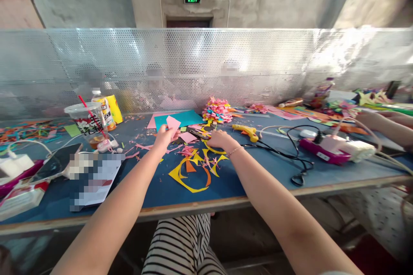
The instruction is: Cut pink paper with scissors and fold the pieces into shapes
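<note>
My left hand [164, 136] pinches a small pink piece of paper [173, 123] above the table. Just to the right, my right hand [222, 139] has its fingers closed at the end of what look like metal scissors [199, 134], whose tips point left; the fingers hide the handles. Under and around both hands lie pink, yellow and orange paper scraps. A yellow paper offcut with a curved hole [180, 182] is nearest to me. Behind the hands is a teal paper sheet [185, 117], with a round bundle of folded pink and yellow paper [217, 110] beside it.
A yellow glue gun [248, 131] lies right, its black cord running to a purple power strip [325, 152]. On the left stand a plastic cup with a red straw [87, 122] and a bottle [108, 111]. A perforated metal screen [193, 68] borders the back. Another person's hands [383, 122] are far right.
</note>
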Available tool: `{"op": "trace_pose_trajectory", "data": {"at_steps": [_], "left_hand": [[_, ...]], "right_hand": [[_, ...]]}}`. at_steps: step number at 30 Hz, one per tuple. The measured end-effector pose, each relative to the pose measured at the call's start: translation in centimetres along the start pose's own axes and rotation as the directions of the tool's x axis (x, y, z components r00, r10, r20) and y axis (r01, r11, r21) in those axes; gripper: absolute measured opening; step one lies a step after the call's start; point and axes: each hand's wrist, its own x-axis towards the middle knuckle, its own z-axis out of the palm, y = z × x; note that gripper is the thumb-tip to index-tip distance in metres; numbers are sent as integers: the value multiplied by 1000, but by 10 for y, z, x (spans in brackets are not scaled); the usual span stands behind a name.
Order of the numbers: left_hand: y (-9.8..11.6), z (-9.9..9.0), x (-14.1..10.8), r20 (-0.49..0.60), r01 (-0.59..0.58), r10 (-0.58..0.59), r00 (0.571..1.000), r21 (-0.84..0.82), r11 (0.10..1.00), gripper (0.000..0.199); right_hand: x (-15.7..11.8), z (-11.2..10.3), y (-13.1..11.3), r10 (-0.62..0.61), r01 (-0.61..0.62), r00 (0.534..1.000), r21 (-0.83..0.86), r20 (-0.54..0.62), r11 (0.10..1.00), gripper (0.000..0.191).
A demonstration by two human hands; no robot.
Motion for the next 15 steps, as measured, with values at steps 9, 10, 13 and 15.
{"op": "trace_pose_trajectory", "data": {"at_steps": [9, 10, 13, 15], "left_hand": [[3, -3, -2, 61, 12, -3, 998, -137, 990, 11], [2, -4, -1, 68, 5, 5, 998, -147, 989, 11], [-1, -5, 3, 83, -10, 27, 996, -195, 981, 10], [-3, -6, 5, 72, -28, 44, 996, -211, 977, 16]], "right_hand": [[-6, -18, 6, -105, 107, 972, 2, 211, 994, 40], [-6, -18, 7, -100, 102, 969, 3, 227, 995, 39], [-3, -17, 10, -98, 100, 978, -1, 184, 995, 35], [-1, -15, 12, -117, 118, 985, 4, 123, 993, 33]]}}
